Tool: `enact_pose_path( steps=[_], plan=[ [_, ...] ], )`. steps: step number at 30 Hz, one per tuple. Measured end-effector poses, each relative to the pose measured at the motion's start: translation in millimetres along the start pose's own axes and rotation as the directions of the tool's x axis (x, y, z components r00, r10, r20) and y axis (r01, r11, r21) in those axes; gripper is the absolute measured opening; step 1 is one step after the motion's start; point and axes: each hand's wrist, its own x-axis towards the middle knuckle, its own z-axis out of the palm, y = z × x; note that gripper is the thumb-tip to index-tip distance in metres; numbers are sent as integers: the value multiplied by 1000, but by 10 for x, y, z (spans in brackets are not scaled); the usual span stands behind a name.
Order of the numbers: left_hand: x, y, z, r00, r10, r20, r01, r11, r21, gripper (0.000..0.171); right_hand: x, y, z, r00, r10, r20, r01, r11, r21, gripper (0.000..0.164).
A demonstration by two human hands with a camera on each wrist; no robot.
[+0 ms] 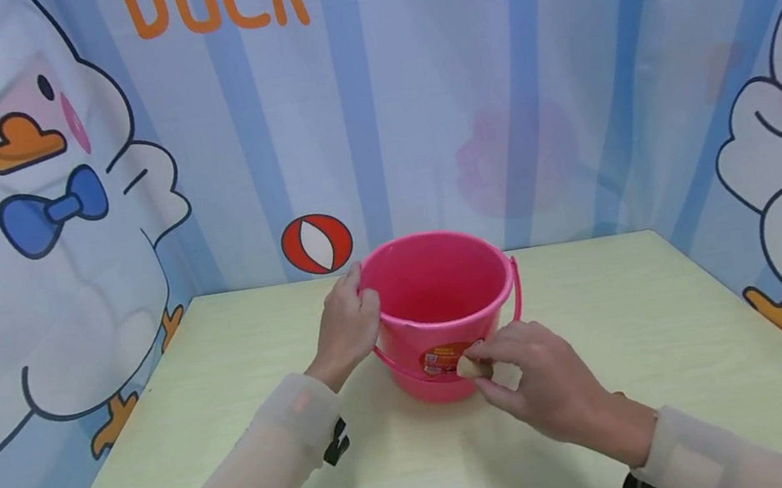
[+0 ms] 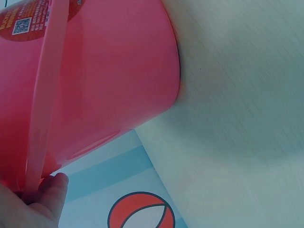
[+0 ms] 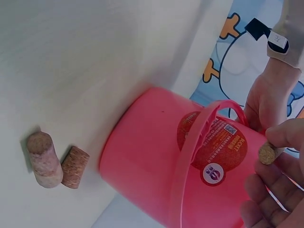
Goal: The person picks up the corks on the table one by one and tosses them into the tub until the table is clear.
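A pink plastic bucket (image 1: 399,340) stands upright on the table, its opening facing up. My left hand (image 1: 347,318) grips its rim at the left side; the left wrist view catches only part of that hand (image 2: 40,204), low in the corner by the bucket handle (image 2: 45,99). Between thumb and fingers, my right hand (image 1: 551,380) pinches a cork (image 1: 473,366) in front of the bucket wall, below rim height. One round end of this cork (image 3: 267,154) faces the right wrist camera. The bucket handle is swung down across the front, over a red label (image 3: 218,147).
Two more corks lie beside the bucket's base in the right wrist view: a longer pale one (image 3: 45,159) and a shorter brown one (image 3: 75,167). Behind the pale table (image 1: 251,324) hangs a curtain (image 1: 408,106) printed with ducks and blue stripes.
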Motion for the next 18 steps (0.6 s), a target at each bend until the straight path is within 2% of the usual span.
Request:
enact_pose_path(
  steps=[11,18],
  plan=[
    [-4,8,-1,1000,-4,-2,4,1000,4,65,108,-8,-93,996,-45,-80,46,999,18,33],
    [-5,0,-2,1000,1,-1,-1,1000,7,65,185,-11,-153,995,-37,-89,37,999,5,39]
  ],
)
